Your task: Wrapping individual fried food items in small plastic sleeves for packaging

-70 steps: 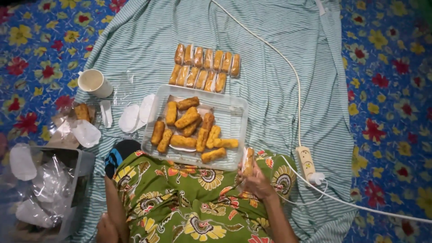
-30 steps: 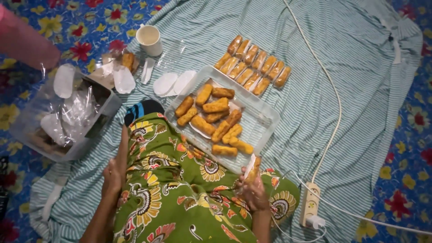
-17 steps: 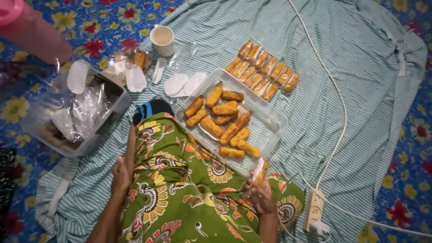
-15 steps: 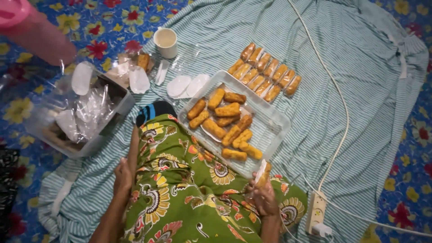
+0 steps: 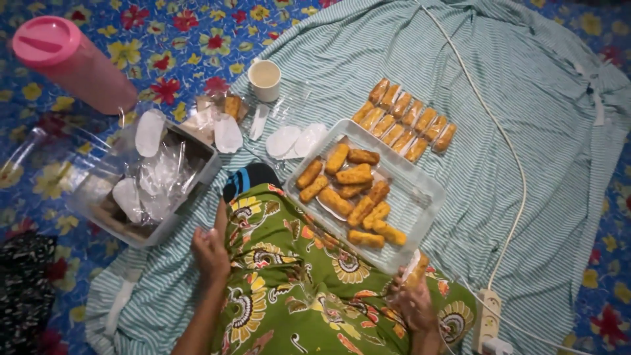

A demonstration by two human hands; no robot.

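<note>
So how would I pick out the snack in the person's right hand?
Start at the clear tray of fried sticks on the striped cloth. Just past its near corner, the right hand holds one wrapped stick over the green lap, the only one off the cloth.

Blue floral floor mat (image 5: pixel 164 46), striped cloth (image 5: pixel 559 131)

Tray (image 5: pixel 430 197) between box (image 5: pixel 98 210) left, power strip (image 5: pixel 488 315) right.
</note>
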